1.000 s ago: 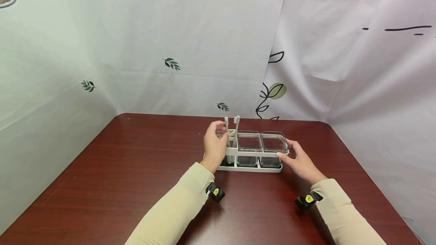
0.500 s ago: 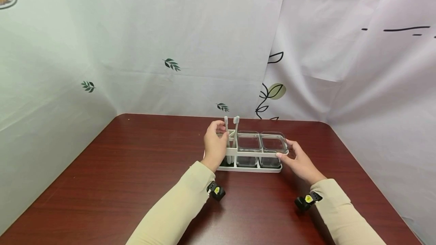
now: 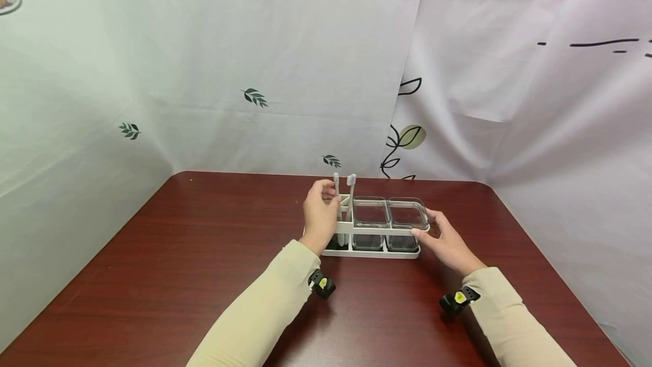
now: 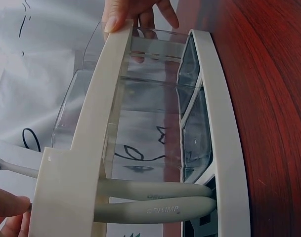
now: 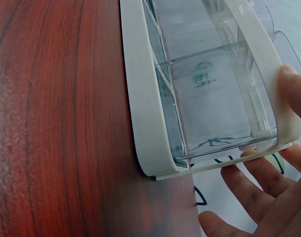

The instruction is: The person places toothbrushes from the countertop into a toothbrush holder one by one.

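A white two-tier toothbrush holder stands on the table, with two clear square cups side by side in its right part. Two pale toothbrushes stand upright in its left section, handles down. My left hand pinches the left toothbrush near its neck. Just right of it rises the other toothbrush, bristles up. In the left wrist view the two handles lean close together. My right hand grips the holder's right end, thumb on the upper rim and fingers at the end.
The dark red wooden table stretches around the holder. Behind and at both sides hang pale printed cloths. A black camera is strapped on the left wrist, another camera on the right.
The whole head view has shifted very slightly left. Both hands keep their places on the toothbrush and the holder.
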The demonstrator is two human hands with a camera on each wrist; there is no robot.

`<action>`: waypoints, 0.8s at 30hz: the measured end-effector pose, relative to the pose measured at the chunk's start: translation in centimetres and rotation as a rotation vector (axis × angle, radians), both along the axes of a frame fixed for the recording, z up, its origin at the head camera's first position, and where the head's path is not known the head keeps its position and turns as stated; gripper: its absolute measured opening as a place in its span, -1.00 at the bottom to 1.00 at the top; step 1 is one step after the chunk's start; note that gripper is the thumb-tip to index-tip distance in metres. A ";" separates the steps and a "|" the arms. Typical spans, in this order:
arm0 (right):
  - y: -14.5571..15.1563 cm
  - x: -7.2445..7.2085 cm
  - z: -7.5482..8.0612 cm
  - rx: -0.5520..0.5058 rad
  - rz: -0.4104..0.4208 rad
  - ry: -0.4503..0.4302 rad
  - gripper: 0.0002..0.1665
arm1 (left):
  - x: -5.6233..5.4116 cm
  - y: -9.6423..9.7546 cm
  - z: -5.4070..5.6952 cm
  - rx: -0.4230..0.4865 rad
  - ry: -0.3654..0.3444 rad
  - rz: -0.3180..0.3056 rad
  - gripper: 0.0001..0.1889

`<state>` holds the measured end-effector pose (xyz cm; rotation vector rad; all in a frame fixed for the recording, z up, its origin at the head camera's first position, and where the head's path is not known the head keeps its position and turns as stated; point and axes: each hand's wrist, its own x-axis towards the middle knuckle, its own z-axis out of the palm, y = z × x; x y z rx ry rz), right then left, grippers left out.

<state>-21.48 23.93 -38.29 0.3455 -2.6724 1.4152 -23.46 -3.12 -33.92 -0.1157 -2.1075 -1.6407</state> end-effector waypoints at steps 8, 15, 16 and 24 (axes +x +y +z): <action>-0.1 0.1 0.2 0.007 0.002 -0.005 -0.20 | 0.1 -0.1 0.1 0.005 -0.014 -0.002 -0.69; -0.2 0.2 0.3 -0.003 0.004 -0.006 -0.21 | -0.2 -1.2 0.0 0.080 -0.001 -0.023 -0.63; -0.1 0.2 0.3 -0.001 0.004 -0.004 -0.21 | -0.2 -1.4 0.1 0.097 -0.004 -0.036 -0.62; -0.1 0.0 0.1 0.010 -0.001 -0.003 -0.22 | -0.8 -3.1 0.0 0.184 0.017 -0.142 -0.58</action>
